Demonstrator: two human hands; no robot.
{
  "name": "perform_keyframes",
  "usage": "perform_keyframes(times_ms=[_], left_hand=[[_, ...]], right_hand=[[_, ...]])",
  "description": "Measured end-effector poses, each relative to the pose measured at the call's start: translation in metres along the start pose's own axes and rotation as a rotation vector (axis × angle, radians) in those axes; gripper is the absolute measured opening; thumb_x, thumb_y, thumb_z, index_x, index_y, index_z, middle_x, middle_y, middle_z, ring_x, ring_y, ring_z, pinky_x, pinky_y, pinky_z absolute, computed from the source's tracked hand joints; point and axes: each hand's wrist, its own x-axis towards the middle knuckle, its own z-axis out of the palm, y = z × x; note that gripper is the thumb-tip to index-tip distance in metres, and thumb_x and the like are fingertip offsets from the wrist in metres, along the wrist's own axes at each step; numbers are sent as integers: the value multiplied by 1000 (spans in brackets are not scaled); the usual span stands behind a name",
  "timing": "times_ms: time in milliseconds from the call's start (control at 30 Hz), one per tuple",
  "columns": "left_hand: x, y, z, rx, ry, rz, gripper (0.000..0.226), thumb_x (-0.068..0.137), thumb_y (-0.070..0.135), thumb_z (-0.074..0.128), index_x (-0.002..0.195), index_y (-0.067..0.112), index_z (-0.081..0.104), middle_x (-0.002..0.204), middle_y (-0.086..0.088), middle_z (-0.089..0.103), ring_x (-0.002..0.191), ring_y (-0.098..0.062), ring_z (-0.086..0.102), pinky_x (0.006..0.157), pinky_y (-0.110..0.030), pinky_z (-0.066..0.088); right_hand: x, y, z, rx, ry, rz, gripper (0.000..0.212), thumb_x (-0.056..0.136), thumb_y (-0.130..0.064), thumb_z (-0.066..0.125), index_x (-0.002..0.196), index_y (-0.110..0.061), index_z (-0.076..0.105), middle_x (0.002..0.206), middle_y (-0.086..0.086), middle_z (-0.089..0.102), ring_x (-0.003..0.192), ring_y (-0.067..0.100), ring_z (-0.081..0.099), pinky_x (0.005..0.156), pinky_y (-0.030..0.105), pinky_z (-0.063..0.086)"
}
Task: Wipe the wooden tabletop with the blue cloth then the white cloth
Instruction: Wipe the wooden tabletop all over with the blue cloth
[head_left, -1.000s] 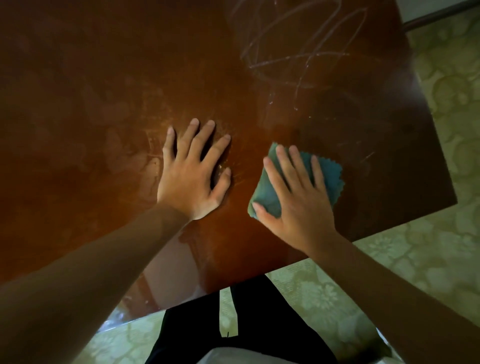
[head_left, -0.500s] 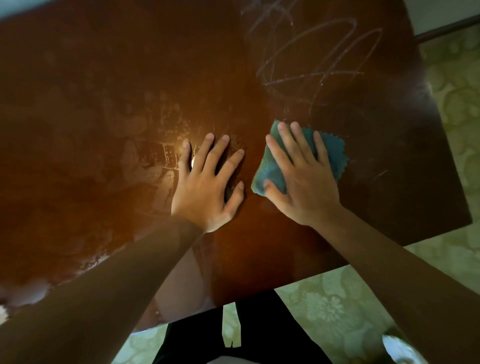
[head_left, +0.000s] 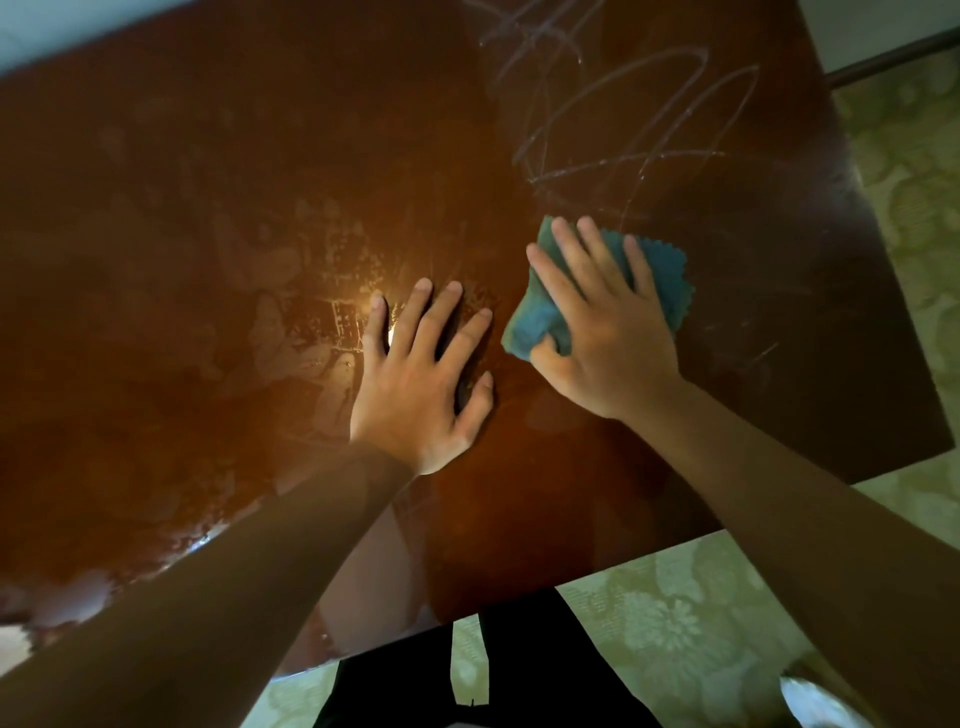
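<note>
The wooden tabletop fills the view, and the blue cloth lies on it just right of its glaring centre, pressed under the right hand with fingers spread and thumb pinching a bunched fold. That fold could slip free and leave streaks unwiped. The left hand rests flat and splayed just left of the cloth, blocking strokes that way; pale scribble marks lie beyond the cloth, and no white cloth shows.

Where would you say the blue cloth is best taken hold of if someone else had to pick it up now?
Probably at its free zigzag edge, coming from the table's right side. The right hand covers most of the blue cloth and its thumb pinches the bunched left fold, so only that flat right margin lies exposed on the wooden tabletop.
</note>
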Motion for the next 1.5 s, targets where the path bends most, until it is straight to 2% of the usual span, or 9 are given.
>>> perform_keyframes(times_ms=[133,233,333,733,900,1033,1167,1333,1500], left_hand=[[-1,0,0,7,-2,2,58,99,49,41,150,21,46,161,-11,34,153,-34,21,123,-60,7],[-1,0,0,12,-1,1,58,100,49,40,150,21,46,161,-11,34,153,-33,21,123,-59,6],[-1,0,2,4,9,3,57,100,47,39,150,21,47,160,-11,36,153,-34,22,123,-59,6],[-1,0,2,-3,4,12,55,101,45,40,149,20,48,160,-12,37,152,-34,22,123,-61,5],[-1,-1,-4,-17,-19,3,53,101,43,41,147,19,50,158,-12,40,152,-34,23,123,-59,4],[4,-3,-10,-118,-6,-31,51,97,42,48,141,17,55,147,-8,50,144,-30,36,121,-55,16],[36,-25,-25,-106,26,41,47,95,41,50,133,15,58,134,-7,56,126,-27,50,109,-47,25],[100,-66,-33,-39,17,29,53,98,43,41,144,18,49,155,-10,42,147,-30,31,117,-51,15],[142,-90,-25,15,-39,-18,60,102,50,29,156,23,34,166,-7,25,155,-29,12,121,-57,9]], right_hand=[[6,1,0,-17,-28,2,77,88,-41,45,160,-16,33,169,11,25,158,28,17,128,54,8],[-10,-5,2,-42,-33,-16,77,95,-51,44,161,-14,30,169,13,23,158,30,16,127,56,11],[-30,-13,7,-64,-84,-26,80,94,-57,41,162,-17,25,170,11,19,159,29,12,128,54,7],[59,-2,3,-31,-23,-8,70,97,-48,35,161,-17,30,169,10,24,158,29,17,128,54,9],[54,-9,-1,-12,-49,17,72,95,-43,35,161,-16,27,170,11,21,158,28,13,128,54,7],[19,-20,4,-58,-72,-5,73,96,-48,37,161,-17,27,170,11,20,158,29,14,128,54,8],[21,-23,4,-93,-55,17,77,90,-51,43,159,-18,34,168,12,27,157,30,20,127,56,15],[74,-14,3,-82,-27,62,78,90,-52,40,159,-17,34,167,13,27,157,30,21,126,57,15],[116,-11,2,-82,-48,79,76,95,-54,34,161,-17,28,170,12,21,158,29,15,127,56,11]])
